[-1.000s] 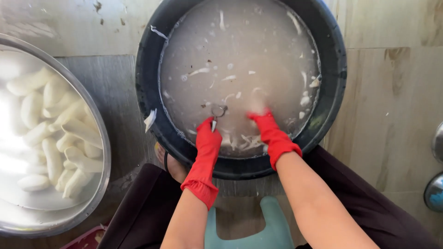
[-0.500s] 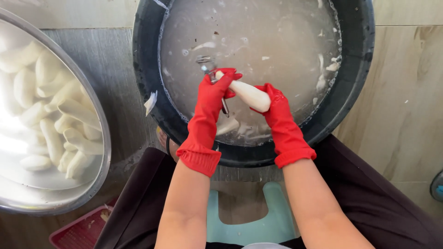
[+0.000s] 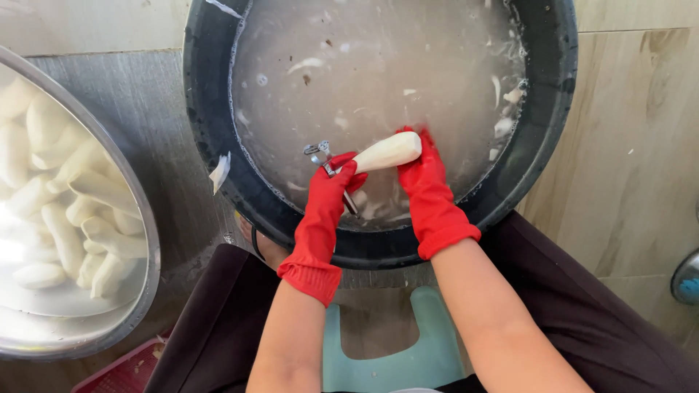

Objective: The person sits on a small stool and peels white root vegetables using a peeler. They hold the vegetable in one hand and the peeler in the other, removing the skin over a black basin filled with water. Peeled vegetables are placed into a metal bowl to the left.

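Floor: large beige stone-look tiles (image 3: 641, 145) on the right, a grey wood-grain strip (image 3: 124, 94) on the left, wet around the tub. The person sits low on a pale green plastic stool (image 3: 429, 349), dark trousers on either side of it, a bare foot partly visible under the tub's near rim.

Count of vessels: two. One black round tub (image 3: 561, 87) holds cloudy grey water with white peel scraps floating and clinging to its wall; one scrap lies on the left rim. One steel basin (image 3: 145, 240) at the left edge holds peeled white roots in water — too many and too overlapped to count reliably. A red plastic item shows at the bottom left corner, kind unclear. A round metal object is cut off at the right edge.

Hands: two, both in red rubber gloves. Peelers: one. Roots in hand: one.

The left hand (image 3: 331, 193) is closed around a metal peeler (image 3: 324, 156), whose head points up and left, just beside the root's near end. The right hand (image 3: 422, 178) grips a white root (image 3: 386, 151) from below and behind, fingers curled about its far end.

The root is held just above the water at the tub's near side — pale cream, smooth, tapering, lying roughly level and tilted slightly up to the right, wet and glossy.
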